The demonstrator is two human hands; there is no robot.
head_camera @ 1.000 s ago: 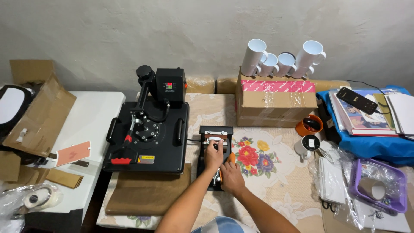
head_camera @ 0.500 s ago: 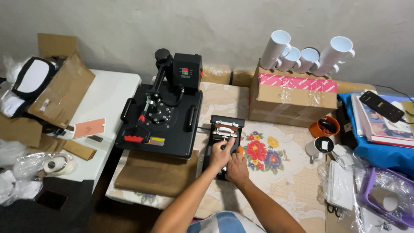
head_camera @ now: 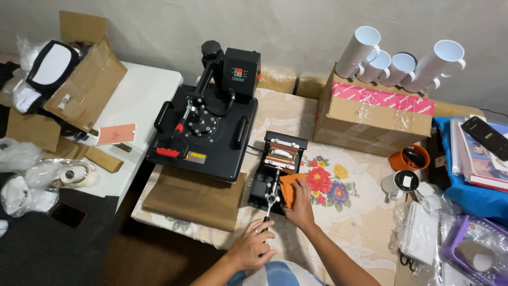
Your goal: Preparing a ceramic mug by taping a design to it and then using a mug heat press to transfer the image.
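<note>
Two hands at a small black mug press [head_camera: 277,172] on a desk [head_camera: 360,222] under a floral cloth; far left, torn cardboard boxes [head_camera: 79,85] and clear plastic bags [head_camera: 26,190] crowding a white side table [head_camera: 143,100], pushed aside, apparently to leave the middle free; next, a large flat heat press [head_camera: 203,132], shut, resting on a brown sheet [head_camera: 190,198], probably to shield the cloth from heat; then the mug press itself, just right of the flat press, near the desk's front edge, its curved heating cradle open at the top and its long lever [head_camera: 270,204] pointing toward the wearer; left hand [head_camera: 253,244] curled shut round the lever's black grip, ring visible on one finger; right hand [head_camera: 300,207] lying flat, fingers loosely spread on an orange pad [head_camera: 290,188] beside the lever, seemingly to steady it, gripping nothing firmly; further right, a taped cardboard box [head_camera: 370,119] serving as a shelf for white mugs [head_camera: 399,61] tipped on their sides; an orange mug [head_camera: 410,158] and a white mug [head_camera: 396,182] upright beyond; books [head_camera: 479,159] on blue cloth at the edge.
</note>
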